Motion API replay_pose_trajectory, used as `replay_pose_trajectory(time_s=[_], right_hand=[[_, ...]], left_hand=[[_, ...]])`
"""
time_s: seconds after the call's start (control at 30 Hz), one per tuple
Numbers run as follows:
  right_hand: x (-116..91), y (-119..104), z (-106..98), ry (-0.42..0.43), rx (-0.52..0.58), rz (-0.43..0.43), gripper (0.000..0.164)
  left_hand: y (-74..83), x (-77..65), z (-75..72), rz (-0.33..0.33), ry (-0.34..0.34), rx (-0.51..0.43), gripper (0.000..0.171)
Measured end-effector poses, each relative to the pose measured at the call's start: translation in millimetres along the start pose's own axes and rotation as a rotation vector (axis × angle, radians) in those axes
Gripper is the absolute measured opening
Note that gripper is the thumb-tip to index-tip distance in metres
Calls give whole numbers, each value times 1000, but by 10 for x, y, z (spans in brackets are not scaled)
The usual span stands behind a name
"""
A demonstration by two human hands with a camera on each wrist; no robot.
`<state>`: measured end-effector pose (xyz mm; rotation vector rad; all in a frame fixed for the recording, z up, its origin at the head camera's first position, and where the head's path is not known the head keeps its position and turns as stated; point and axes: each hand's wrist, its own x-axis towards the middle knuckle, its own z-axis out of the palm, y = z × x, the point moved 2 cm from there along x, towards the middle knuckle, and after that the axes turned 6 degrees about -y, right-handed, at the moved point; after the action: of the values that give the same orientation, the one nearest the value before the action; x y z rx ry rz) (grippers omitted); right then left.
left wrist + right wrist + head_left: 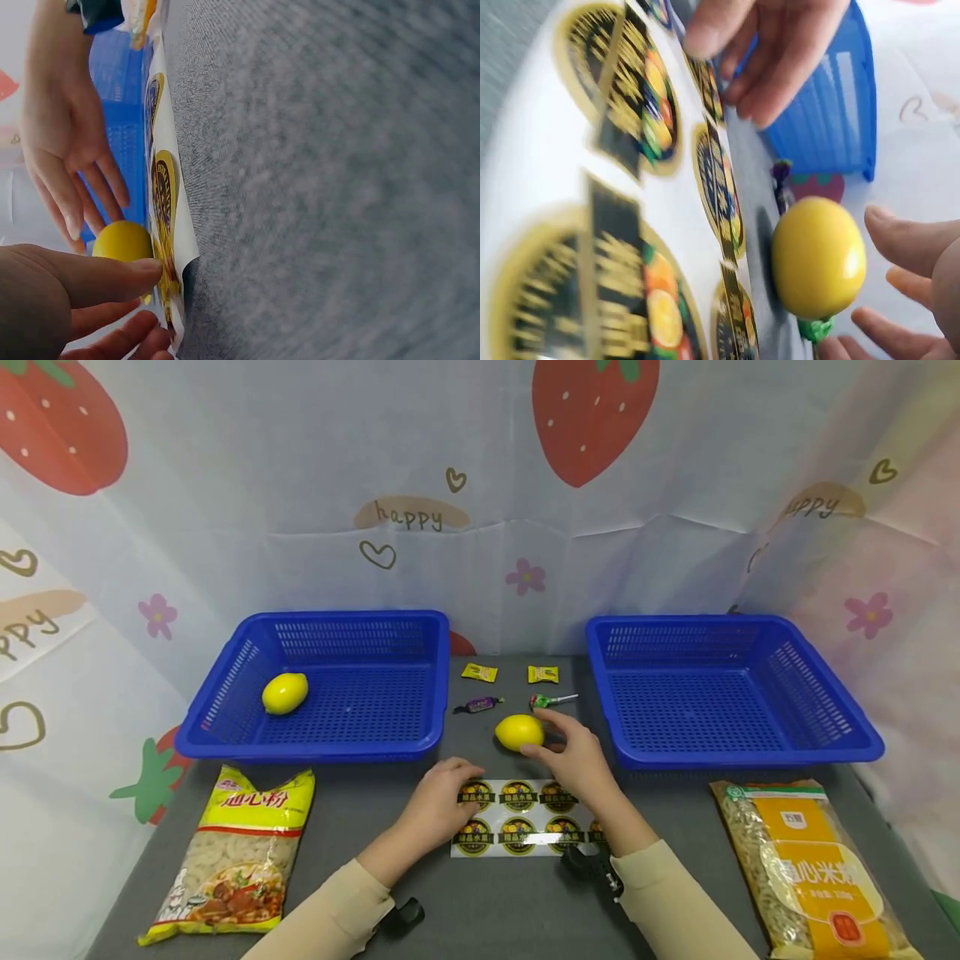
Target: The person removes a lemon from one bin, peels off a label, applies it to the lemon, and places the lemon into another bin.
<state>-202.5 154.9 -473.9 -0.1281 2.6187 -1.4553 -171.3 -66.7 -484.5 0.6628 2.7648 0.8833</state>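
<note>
Two blue baskets point(420, 635) point(750, 631), one holding a lemon point(285, 692); pasta bags point(240, 852) point(813, 868); candies point(478, 672).

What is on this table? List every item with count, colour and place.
baskets: 2, blue; left basket and right basket at the back.
lemons: 2, yellow; lemon in basket on the left, loose lemon on the table in the middle.
sticker sheet: 1, white with round labels, front centre.
yellow sachets: 2, between the baskets.
purple candy: 1, beside them.
lollipop: 1, green.
pasta bags: 2; left bag yellow, right bag orange.
left hand: on the sticker sheet.
right hand: open beside the loose lemon.
</note>
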Motion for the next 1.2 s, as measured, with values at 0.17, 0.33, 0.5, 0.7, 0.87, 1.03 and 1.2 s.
replay_pose_trajectory(time_s=[0.17, 0.33, 0.5, 0.7, 0.87, 1.03, 1.2], right_hand=[[-245, -20, 19, -4, -18, -12, 62], [-429, 127, 43, -78, -70, -20, 55], [-501, 275, 46, -115, -136, -66, 51], [-535, 283, 67, -166, -294, -144, 53], [-530, 265, 94, -185, -329, -146, 51], [-513, 293, 112, -189, -332, -154, 52], [-508, 299, 116, -184, -314, -159, 53]], left_hand=[[2, -12, 4, 7, 1, 24, 38], [14, -23, 23, 9, -9, 24, 37], [31, -27, 30, -8, -5, 37, 34], [19, 1, 39, -42, -38, 29, 30], [-10, 50, 46, -89, -55, -16, 27], [-3, 66, 46, -145, -71, -36, 26], [-1, 60, 48, -163, -67, -44, 27]])
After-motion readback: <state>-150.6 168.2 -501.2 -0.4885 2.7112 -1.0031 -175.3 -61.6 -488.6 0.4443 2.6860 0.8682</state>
